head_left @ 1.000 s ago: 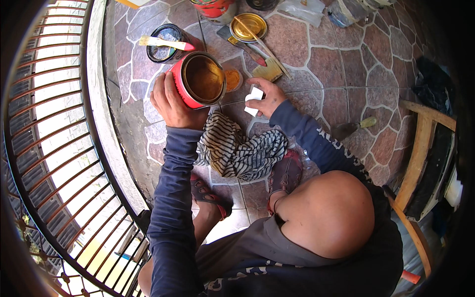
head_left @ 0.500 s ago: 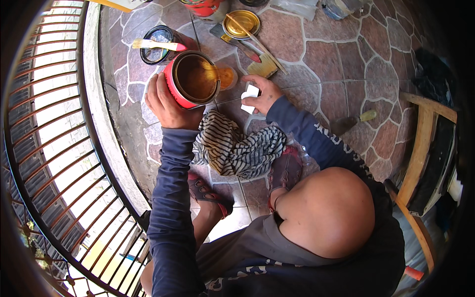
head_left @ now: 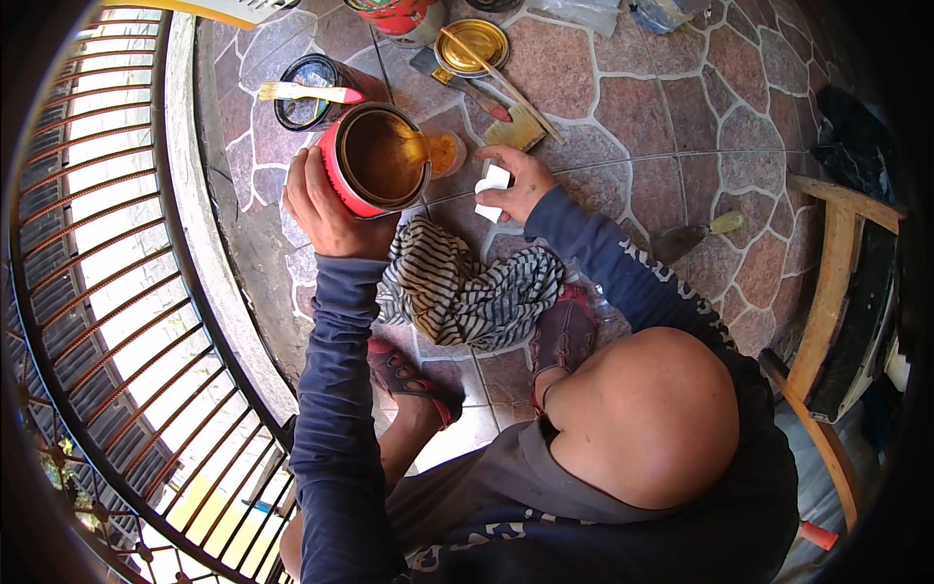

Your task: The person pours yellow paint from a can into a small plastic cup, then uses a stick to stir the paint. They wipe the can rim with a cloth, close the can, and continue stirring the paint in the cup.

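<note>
My left hand is closed around a red paint can tilted to the right. Amber-brown liquid fills part of the can and runs over its right rim. Just beyond that rim is a clear plastic cup with amber liquid in it, partly hidden by the can. My right hand, to the right of the cup, pinches a small white piece that looks like folded paper or card. A black-and-white striped cloth lies bunched on the floor below both hands.
A dark open can with a paintbrush across its top stands behind my left hand. Farther back are a golden lid, a wide brush and another red can. A scraper lies right; a metal railing runs left.
The red can tips very slightly, with liquid still running over its rim. My right hand and the white piece stay almost where they were. The view shifts a little.
</note>
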`<action>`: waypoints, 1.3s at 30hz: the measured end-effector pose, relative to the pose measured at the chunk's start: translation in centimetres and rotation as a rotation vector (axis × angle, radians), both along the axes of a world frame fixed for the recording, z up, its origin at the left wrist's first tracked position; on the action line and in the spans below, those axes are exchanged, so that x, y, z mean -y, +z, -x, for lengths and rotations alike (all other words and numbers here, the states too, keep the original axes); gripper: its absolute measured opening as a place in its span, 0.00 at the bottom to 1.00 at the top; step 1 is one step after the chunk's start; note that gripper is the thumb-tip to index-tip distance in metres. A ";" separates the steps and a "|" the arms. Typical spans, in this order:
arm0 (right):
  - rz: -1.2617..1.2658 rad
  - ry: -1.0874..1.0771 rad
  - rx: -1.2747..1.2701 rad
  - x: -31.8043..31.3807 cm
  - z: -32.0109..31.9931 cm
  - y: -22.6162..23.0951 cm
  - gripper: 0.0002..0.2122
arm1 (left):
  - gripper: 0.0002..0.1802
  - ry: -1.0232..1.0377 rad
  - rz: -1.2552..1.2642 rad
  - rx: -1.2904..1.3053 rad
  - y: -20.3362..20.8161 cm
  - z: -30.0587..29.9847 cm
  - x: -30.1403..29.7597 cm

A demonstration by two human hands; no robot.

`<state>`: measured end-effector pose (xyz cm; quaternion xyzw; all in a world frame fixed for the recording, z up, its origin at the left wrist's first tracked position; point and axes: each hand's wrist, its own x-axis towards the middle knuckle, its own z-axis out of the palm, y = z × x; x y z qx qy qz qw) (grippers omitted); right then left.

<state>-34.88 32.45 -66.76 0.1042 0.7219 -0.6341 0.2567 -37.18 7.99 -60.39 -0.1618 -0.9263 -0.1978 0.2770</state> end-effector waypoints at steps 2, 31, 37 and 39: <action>-0.005 0.004 -0.001 0.0 0.0 0.1 0.29 | 0.58 -0.007 -0.010 0.000 0.1 0.0 0.0; -0.018 0.030 0.021 -0.2 0.2 0.3 0.29 | 0.58 -0.025 -0.010 -0.012 0.9 0.2 0.1; -0.035 0.028 -0.023 -0.1 0.3 0.4 0.29 | 0.58 -0.027 0.007 -0.025 1.0 0.3 0.1; -0.008 0.021 -0.012 -0.1 0.3 0.5 0.29 | 0.58 -0.017 0.012 -0.032 1.0 0.4 0.1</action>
